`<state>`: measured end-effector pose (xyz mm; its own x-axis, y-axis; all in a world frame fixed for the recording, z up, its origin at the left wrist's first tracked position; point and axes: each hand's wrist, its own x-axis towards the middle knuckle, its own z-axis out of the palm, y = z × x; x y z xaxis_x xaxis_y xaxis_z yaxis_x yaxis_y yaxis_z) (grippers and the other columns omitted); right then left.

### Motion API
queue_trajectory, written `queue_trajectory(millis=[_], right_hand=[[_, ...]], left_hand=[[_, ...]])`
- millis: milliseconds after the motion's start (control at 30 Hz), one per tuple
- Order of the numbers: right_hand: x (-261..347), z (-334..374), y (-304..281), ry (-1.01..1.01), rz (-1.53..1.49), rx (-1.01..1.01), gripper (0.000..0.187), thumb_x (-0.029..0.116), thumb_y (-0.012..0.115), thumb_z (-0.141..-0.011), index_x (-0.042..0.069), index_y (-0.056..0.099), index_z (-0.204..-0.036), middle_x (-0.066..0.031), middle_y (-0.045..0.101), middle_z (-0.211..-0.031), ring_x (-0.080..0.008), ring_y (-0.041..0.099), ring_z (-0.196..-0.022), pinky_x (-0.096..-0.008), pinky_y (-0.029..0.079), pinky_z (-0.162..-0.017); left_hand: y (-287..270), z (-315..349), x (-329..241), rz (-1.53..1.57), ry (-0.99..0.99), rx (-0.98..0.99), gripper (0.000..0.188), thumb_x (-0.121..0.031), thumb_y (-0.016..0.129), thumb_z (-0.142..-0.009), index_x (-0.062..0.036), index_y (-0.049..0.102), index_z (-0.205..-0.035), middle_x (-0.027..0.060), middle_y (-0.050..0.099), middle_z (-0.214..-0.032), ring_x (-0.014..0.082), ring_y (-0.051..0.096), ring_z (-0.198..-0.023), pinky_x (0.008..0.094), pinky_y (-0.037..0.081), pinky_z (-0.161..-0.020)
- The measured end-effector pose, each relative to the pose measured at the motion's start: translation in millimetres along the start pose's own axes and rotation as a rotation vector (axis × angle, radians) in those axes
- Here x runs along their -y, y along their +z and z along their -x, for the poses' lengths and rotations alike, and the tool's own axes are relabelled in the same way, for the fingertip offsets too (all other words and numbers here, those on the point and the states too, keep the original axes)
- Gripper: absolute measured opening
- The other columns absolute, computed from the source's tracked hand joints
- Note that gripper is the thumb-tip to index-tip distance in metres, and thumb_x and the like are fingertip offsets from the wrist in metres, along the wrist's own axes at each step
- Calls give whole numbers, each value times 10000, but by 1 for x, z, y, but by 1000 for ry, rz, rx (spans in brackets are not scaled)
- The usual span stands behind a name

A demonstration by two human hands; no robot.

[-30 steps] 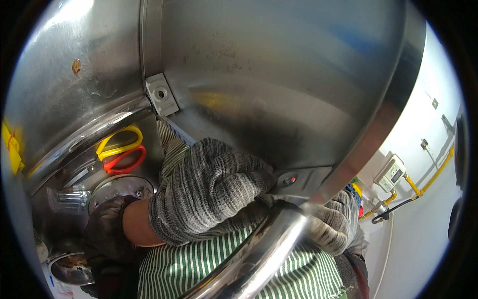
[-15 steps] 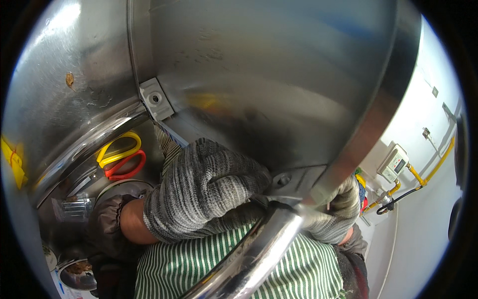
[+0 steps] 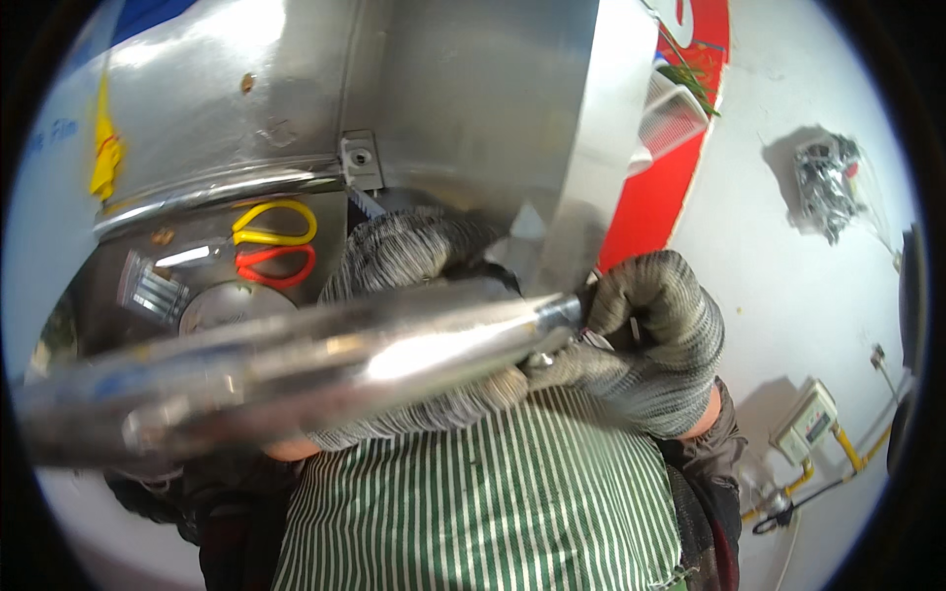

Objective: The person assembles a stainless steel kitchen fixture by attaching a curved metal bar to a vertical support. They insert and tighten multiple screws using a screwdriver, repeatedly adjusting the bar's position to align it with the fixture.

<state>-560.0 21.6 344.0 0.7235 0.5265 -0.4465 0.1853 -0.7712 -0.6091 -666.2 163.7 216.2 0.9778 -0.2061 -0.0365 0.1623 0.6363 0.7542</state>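
Observation:
A shiny steel tube (image 3: 394, 360), blurred at its near end, lies across my view in front of my left hand. Grey knitted gloves cover both hands. My left hand (image 3: 399, 251) is curled behind the tube, with glove showing above and below it; what its fingers hold is hidden. At the tube's right end, my right hand (image 3: 675, 340) is closed, thumb and fingers bent together around something small I cannot make out. The tube's end meets the corner of a bent stainless steel sheet (image 3: 463, 108). A bracket (image 3: 361, 158) with a round hole sits on the sheet's far corner.
To the left lie scissors (image 3: 274, 236) with yellow and red handles and a clear bag (image 3: 153, 291) of metal pieces. A yellow cloth-like strip (image 3: 106, 158) hangs far left. On the right are a white basket (image 3: 675, 123), a wall meter (image 3: 808, 424) and a yellow pipe (image 3: 849, 448).
The tube has swung from slanting down across my lap to lying nearly level toward the left. The steel sheet has turned with it, and my right hand shows more fully beside the tube's end.

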Motion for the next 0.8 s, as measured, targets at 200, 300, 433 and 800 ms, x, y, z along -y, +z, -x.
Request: queue_trajectory(millis=[200,300,433,800], right_hand=[[-19,-2,2,-407,114,-17,418,331,781,-684,34,549,-865,-53,573,-698,-134,594,-586,-252,496,-512],[-25,-6,9,-508,68,-88,373,330,738,-729,42,559,-882,-49,586,-697,-152,603,-600,-260,500,-524],[-31,-6,10,-616,124,-176,387,403,721,-738,69,528,-779,-79,560,-661,-213,571,-555,-324,463,-510],[-32,-2,3,-490,151,-47,414,468,649,-802,69,561,-867,-100,635,-752,-257,643,-736,-370,502,-658]], left_hand=[[16,6,-17,-299,25,-203,450,-341,620,-877,-10,527,-1168,136,591,-1156,223,618,-1019,341,544,-853],[28,8,-16,-608,-72,-393,432,-286,651,-857,-18,542,-1179,114,615,-1094,210,619,-978,334,540,-828],[37,6,-3,-513,114,-651,384,-245,641,-852,-4,564,-1141,92,602,-1038,177,587,-863,291,489,-768],[-6,0,26,-466,312,-572,285,-320,529,-930,-73,652,-1002,42,666,-932,161,597,-939,327,421,-897]])
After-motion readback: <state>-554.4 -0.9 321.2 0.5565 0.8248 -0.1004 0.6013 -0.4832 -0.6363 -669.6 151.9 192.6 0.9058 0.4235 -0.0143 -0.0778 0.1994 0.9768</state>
